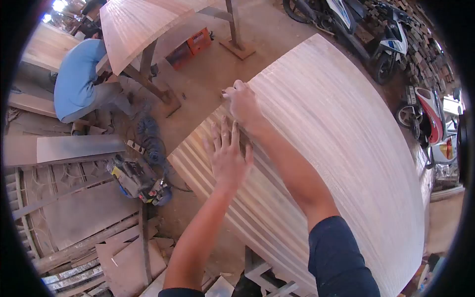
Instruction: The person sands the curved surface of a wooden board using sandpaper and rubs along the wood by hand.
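A broad wooden panel (341, 123) with pale dust on its striped grain lies in front of me. My left hand (228, 158) rests on its darker strip near the left edge, fingers stretched out and spread. Just beyond it, my right hand (243, 106) is closed at the panel's far left edge, fingers curled. Whatever the right fingers pinch, if anything, is too small to make out. The two hands are close together, the right one slightly farther from me.
A co-worker in a blue shirt (78, 79) crouches at the upper left beside another wooden panel (143, 24) on a stand. An air compressor (138, 180) and coiled hose (151, 136) sit on the floor at left. Motorcycles (430, 116) and stacked wood (420, 54) stand at right.
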{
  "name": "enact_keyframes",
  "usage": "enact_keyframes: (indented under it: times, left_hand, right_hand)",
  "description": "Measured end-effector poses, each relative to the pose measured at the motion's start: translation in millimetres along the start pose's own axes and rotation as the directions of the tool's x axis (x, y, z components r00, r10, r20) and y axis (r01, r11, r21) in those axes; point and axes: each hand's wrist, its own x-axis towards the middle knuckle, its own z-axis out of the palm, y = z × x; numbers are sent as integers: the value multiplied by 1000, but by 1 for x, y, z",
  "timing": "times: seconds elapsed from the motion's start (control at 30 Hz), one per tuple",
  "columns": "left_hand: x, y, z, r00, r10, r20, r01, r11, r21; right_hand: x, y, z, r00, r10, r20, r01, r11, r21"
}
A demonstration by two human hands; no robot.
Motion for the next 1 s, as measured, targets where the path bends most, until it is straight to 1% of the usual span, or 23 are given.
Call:
enact_keyframes:
  times: [0.03, 0.1, 0.13, 0.17, 0.23, 0.27, 0.3, 0.33, 0.37, 0.43, 0.47, 0.53, 0.57, 0.63, 0.67, 0.7, 0.77, 0.8, 0.87, 1.0]
  left_hand:
    - [-2, 2, -2, 1000, 10, -14, -9, 1000, 11]
    - [5, -1, -1, 999, 14, -50, -14, 1000, 16]
    - [5, 0, 1, 999, 5, -42, -5, 1000, 14]
    - [5, -1, 4, 999, -11, -32, 11, 1000, 11]
    - [-2, 1, -5, 1000, -15, -20, 15, 1000, -12]
    - [1, 4, -6, 999, -8, -49, 7, 999, -32]
    - [0, 6, -7, 999, -18, -48, 16, 999, -35]
    - [0, 6, -6, 999, -17, -43, 16, 1000, -24]
    - [-1, 4, -7, 999, -15, -41, 14, 1000, -12]
    - [1, 2, -2, 998, -6, -65, 6, 1000, 2]
    - [2, 0, 1, 997, 0, -75, 2, 1000, 20]
    - [3, -2, -1, 998, -10, -56, 10, 1000, 0]
    - [1, 0, -2, 998, -11, -60, 9, 1000, -22]
    - [-2, 2, -3, 999, -11, -47, 10, 1000, -25]
    - [-1, 1, -5, 1000, -9, -29, 8, 1000, -26]
    - [-1, 1, -4, 999, -8, -36, 7, 1000, -24]
    - [2, -1, 2, 998, -14, -56, 14, 1000, -10]
    - [-5, -2, 3, 999, -25, -29, 25, 1000, -8]
    - [0, 1, -1, 1000, -26, -12, 26, 1000, -9]
    - [5, -1, -1, 999, 2, -36, 0, 999, 37]
  right_hand:
    - [2, -4, -1, 998, 55, 28, -56, 998, 33]
    - [-47, 8, -28, 998, 61, 12, -61, 997, 40]
    - [-62, 12, -37, 997, 76, 2, -76, 996, 50]
    - [-51, 14, -29, 998, 64, 6, -64, 997, 50]
    - [-38, 13, -11, 989, -64, -136, 46, 990, -131]
    - [-18, 10, -8, 989, -73, -126, 56, 990, -131]
    - [5, 4, -8, 999, 30, -19, -30, 999, -15]
    - [15, 0, -9, 988, 124, 96, -132, 987, 89]
    - [-3, 0, -17, 988, 122, 98, -131, 988, 88]
    - [-44, 13, -32, 999, -19, -34, 20, 999, 25]
    - [-35, 14, -28, 999, -28, -36, 29, 999, 26]
    - [-36, 15, -21, 993, -53, -104, 48, 997, -55]
    - [-27, 14, -15, 995, -47, -91, 42, 998, -51]
    - [11, 0, -3, 999, -1, -49, 2, 999, 35]
    - [7, -3, -9, 998, -50, -43, 50, 999, 2]
    - [-8, 2, -13, 997, -55, -47, 55, 998, 3]
    - [-34, 18, -14, 989, -102, -108, 105, 994, 16]
    - [-30, 12, -5, 993, -85, -87, 87, 996, 27]
    - [8, -4, 2, 997, -61, -45, 56, 993, -108]
    - [-23, 7, -7, 993, -81, -85, 69, 988, -141]
